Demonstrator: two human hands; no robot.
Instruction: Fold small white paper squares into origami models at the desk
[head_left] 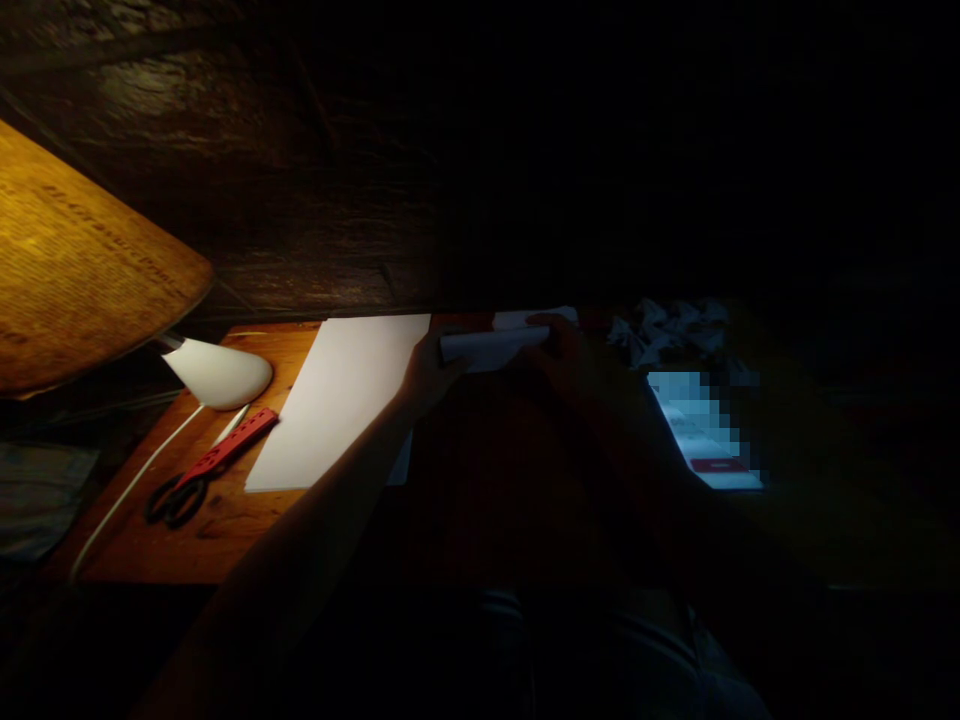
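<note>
The scene is very dark, lit only from the left. My left hand (429, 372) and my right hand (559, 352) both grip a folded white paper (491, 346) over the far middle of a wooden table (225, 530). The left hand pinches its left end, and the right hand closes over its right end. A larger white sheet (341, 400) lies flat on the table just left of my left hand, partly under my forearm.
A lamp with a yellow shade (75, 270) and a white base (221, 372) stands at the left. Red-handled scissors (214, 465) and a white cord (127, 490) lie by it. A lit screen (705, 430) glows at the right, with crumpled paper (671, 325) behind it.
</note>
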